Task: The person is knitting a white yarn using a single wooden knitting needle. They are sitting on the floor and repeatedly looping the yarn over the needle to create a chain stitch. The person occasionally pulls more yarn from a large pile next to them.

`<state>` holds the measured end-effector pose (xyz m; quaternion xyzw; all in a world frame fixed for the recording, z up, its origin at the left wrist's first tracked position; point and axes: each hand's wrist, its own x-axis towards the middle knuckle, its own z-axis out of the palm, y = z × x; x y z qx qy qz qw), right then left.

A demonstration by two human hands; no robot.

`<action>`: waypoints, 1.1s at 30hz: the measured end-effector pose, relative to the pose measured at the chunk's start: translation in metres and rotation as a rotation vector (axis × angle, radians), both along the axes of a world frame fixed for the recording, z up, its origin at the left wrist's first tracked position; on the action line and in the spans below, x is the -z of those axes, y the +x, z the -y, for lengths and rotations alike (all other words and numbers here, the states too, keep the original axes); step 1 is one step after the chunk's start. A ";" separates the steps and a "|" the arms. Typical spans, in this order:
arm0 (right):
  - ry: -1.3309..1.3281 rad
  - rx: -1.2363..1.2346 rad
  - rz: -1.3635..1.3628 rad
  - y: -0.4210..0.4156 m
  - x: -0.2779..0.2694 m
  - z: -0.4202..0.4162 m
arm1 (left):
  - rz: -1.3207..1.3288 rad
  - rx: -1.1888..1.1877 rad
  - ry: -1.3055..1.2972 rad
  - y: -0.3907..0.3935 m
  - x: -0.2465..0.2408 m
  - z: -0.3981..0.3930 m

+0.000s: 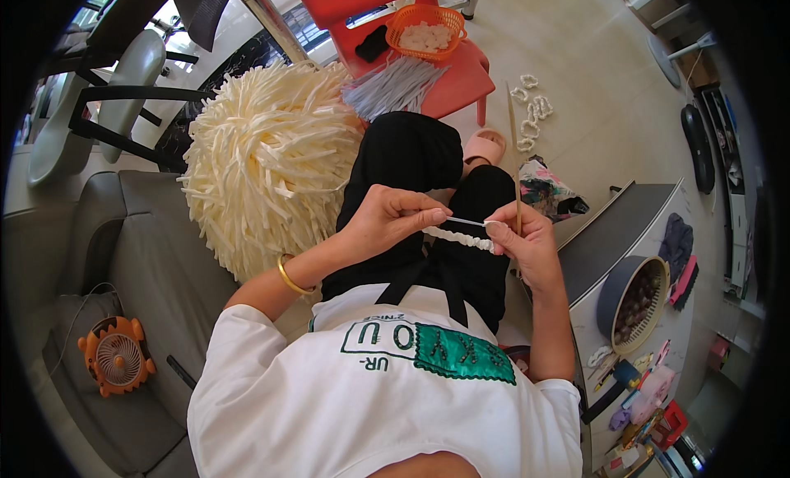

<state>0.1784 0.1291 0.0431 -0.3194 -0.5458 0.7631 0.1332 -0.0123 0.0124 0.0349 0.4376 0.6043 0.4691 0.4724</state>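
Observation:
My left hand (401, 215) pinches one end of a thin pale elastic cord (464, 221), pulled straight between both hands above my lap. Pinched in my right hand (524, 240) are the cord's other end and a ruched white fabric tube (460, 238). The gathered tube hangs just below the cord and runs toward my left fingers. A slim wooden stick (516, 150) rises past my right hand, apparently tucked between the fingers; how it is held is partly hidden. Beyond my knees, a bundle of grey-blue cords (395, 86) lies on a red plastic stool (460, 83).
A large heap of cream fabric strips (265, 163) stands at my left. On the stool sits an orange basket (457, 36) of small white pieces. Several white scrunchies (531, 113) lie on the floor. A table (583, 317) at right bears a fruit colander (629, 305).

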 end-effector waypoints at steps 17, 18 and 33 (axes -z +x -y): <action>0.125 -0.196 0.257 -0.004 -0.013 -0.004 | -0.033 0.003 0.094 0.006 -0.001 -0.003; 0.125 -0.190 0.190 0.001 -0.010 -0.003 | 0.018 0.030 0.083 0.005 -0.001 0.000; 0.129 -0.129 0.056 0.005 -0.006 0.013 | 0.058 0.060 0.177 0.017 0.002 -0.001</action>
